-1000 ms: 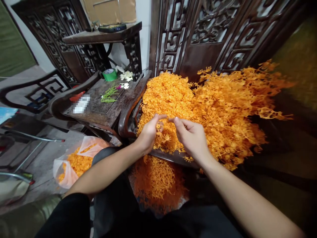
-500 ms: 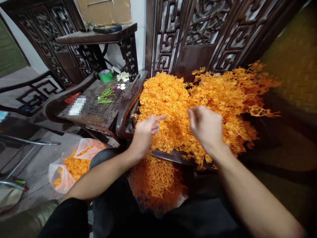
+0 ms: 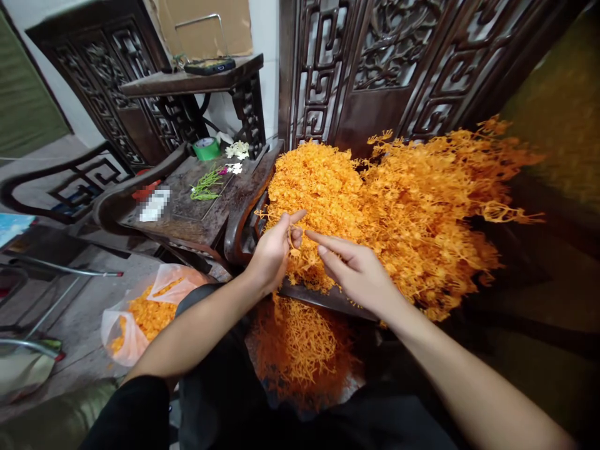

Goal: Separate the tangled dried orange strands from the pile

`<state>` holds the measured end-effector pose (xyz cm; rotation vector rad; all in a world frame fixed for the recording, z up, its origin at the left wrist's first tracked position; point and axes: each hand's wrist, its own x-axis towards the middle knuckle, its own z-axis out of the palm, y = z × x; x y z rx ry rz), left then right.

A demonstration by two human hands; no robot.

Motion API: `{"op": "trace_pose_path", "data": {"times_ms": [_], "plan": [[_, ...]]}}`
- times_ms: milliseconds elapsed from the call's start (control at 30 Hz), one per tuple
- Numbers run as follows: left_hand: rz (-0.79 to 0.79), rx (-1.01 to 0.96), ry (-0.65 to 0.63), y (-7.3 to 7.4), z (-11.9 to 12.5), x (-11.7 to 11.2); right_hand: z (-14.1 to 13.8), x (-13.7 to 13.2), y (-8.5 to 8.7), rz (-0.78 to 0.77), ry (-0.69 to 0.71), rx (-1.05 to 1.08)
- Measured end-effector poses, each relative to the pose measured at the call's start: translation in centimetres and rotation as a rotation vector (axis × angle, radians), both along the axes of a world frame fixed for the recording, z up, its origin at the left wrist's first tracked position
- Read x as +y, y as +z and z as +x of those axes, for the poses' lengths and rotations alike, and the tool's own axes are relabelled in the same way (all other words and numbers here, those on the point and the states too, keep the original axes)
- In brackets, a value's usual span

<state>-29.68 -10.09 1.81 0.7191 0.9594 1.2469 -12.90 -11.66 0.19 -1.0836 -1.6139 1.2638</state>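
Observation:
My left hand (image 3: 272, 253) is closed with its index finger stretched out. A thin orange plastic flower sprig (image 3: 278, 306) shows below it and a bit of orange shows at its fingers. My right hand (image 3: 354, 265) is close by on the right, index finger and thumb stretched toward the left fingertips with a small gap between them; I see nothing in it. Behind both hands a large heap of orange plastic flower sprigs (image 3: 412, 200) covers a dark wooden chair seat (image 3: 323, 299). Below the seat edge, between my legs, lies a pile of bare orange stems (image 3: 307, 340).
At the left, a plastic bag (image 3: 126, 350) of orange pieces stands on the floor. A side table (image 3: 180, 222) bears green tape (image 3: 206, 149), green stems (image 3: 206, 185) and white flowers (image 3: 237, 150). A phone (image 3: 209, 67) lies on a higher ledge. Carved wooden chair backs (image 3: 370, 115) rise behind.
My right hand has moved left and down from over the heap to beside my left hand, its index finger now stretched out. My left hand stays nearly in place; the view has shifted slightly.

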Motion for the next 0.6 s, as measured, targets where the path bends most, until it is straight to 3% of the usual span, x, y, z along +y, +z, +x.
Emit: {"op": "trace_pose_path", "data": {"times_ms": [133,333,400,467,600], "plan": [[0.027,0.045,0.023,-0.3,0.5,0.0,0.0,-0.8,0.0,0.247,-0.04,-0.191],[0.111,0.23,0.036,-1.8,1.4,0.1,-0.9,-0.2,-1.5,0.254,-0.109,-0.273],[0.156,0.296,-0.005,-1.8,1.2,0.3,-1.3,0.2,-1.8,0.193,-0.117,-0.218],[0.217,0.343,-0.088,-1.4,0.6,0.5,-1.5,0.5,-1.9,0.039,-0.126,-0.078],[0.293,0.406,-0.364,-0.6,-1.6,0.7,-1.7,0.6,-1.5,-0.19,-0.166,0.249]]}}
